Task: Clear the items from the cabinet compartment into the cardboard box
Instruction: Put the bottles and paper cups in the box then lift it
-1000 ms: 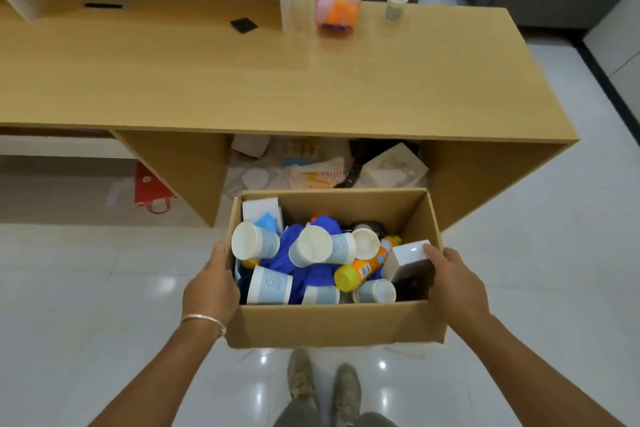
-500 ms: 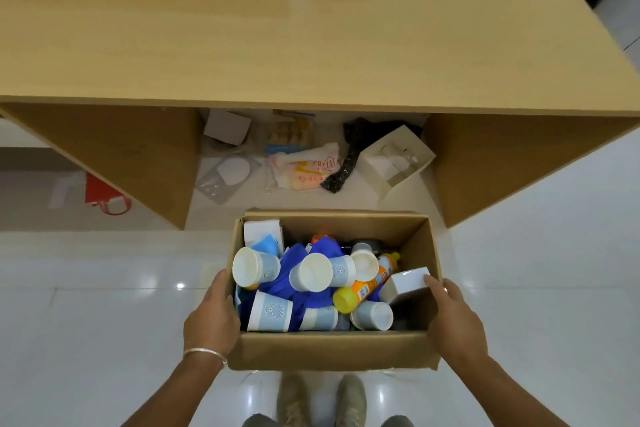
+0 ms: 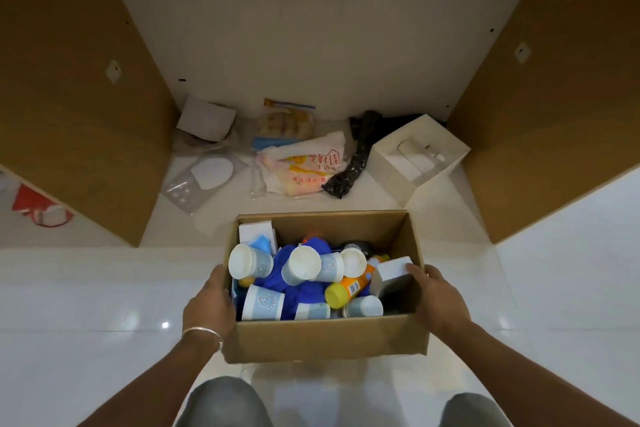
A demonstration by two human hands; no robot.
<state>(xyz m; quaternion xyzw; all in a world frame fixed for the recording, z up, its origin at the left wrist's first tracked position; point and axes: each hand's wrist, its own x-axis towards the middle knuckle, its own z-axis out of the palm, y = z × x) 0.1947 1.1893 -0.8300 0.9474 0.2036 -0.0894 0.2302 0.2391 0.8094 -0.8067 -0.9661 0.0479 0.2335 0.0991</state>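
I see a brown cardboard box point(image 3: 325, 340) with flat, plain walls, sitting on the shiny white floor point(image 3: 86, 305) right in front of the cabinet compartment point(image 3: 311, 45). My left hand point(image 3: 207, 308) holds the box's left wall, with the thumb hooked over the rim. My right hand point(image 3: 438, 298) holds the right wall the same way, and its thumb touches a small white box point(image 3: 393, 270) inside. Both grips are clamped on the cardboard box.

Inside I count about seven round paper cups point(image 3: 251, 262), white with pale blue sides, lying on crumpled blue cloth point(image 3: 294, 281). One smooth orange bottle point(image 3: 349, 288) with a yellow cap lies between them.

Half a second ago the wooden tabletop filled the top of my view. Now I look lower, straight into the compartment, and the box sits closer to it.

In the compartment I count one square white carton point(image 3: 419, 156), one shiny black bag point(image 3: 356, 159), one crinkly printed plastic bag point(image 3: 304, 166), one clear packet of buns point(image 3: 287, 121), one clear plastic tray point(image 3: 204, 177) and one folded white card point(image 3: 207, 118).
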